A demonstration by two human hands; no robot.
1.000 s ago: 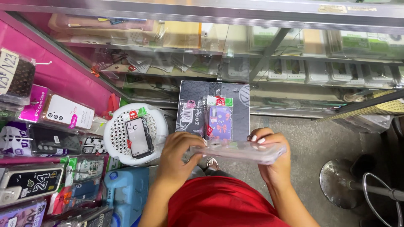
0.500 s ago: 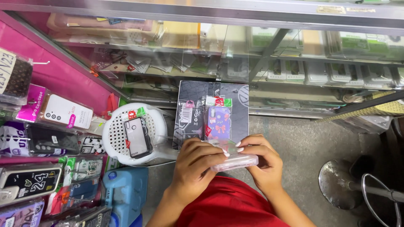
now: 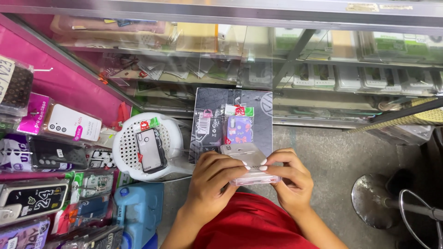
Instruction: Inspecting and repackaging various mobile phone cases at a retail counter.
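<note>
My left hand (image 3: 213, 177) and my right hand (image 3: 291, 180) meet over my red-clad lap, both gripping a clear phone case (image 3: 249, 162) with a pale phone inside it. The fingertips of both hands press on its middle and lower edge. Just beyond it lies a dark box (image 3: 234, 99) with a purple packaged phone case (image 3: 239, 129) and a dark packaged case (image 3: 203, 131) on top.
A white perforated stool (image 3: 127, 154) at the left carries a black-rimmed phone case (image 3: 151, 150). Packaged cases hang on a pink wall rack (image 3: 69, 83) at far left. A glass display counter (image 3: 277, 55) fills the back. A blue container (image 3: 138, 207) and a metal stool base (image 3: 383, 203) stand on the concrete floor.
My hands have drawn together on the clear case, which was held stretched out wide a second ago. It now sits turned and bunched between my fingertips.
</note>
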